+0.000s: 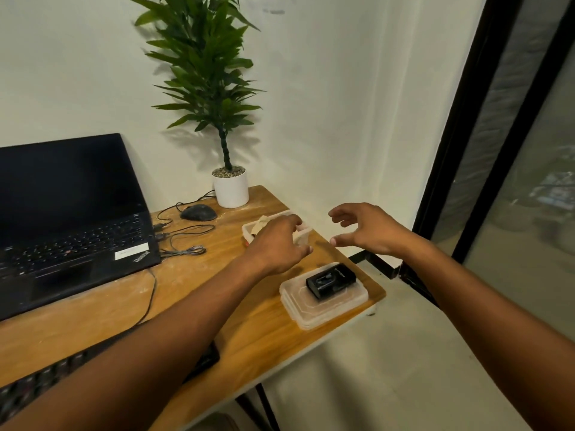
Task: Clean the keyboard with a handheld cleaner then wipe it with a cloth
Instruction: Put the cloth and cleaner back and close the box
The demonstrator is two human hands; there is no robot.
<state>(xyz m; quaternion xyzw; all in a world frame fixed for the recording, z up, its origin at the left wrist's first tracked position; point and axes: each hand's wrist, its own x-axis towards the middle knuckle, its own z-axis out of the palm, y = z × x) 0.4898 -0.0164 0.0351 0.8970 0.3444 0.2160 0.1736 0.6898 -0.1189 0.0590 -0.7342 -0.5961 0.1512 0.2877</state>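
Observation:
A black keyboard (34, 387) lies at the near left edge of the wooden table (242, 331), mostly hidden under my left forearm. My left hand (277, 244) reaches over a clear plastic box (303, 236) at the table's far right; its fingertips are over the box, and I cannot tell what they touch. A beige cloth-like thing (261, 223) shows inside the box. My right hand (367, 230) hovers to the right of the box, fingers spread and loosely curved, holding nothing. A small black device (330, 279) rests on a clear lid (323, 306) nearer to me.
An open black laptop (68, 219) stands at the left. A black mouse (198, 212) with its cable (183, 241) lies behind it, beside a potted plant (230, 188). The table's right edge drops to the floor; a dark-framed glass door (497, 150) is on the right.

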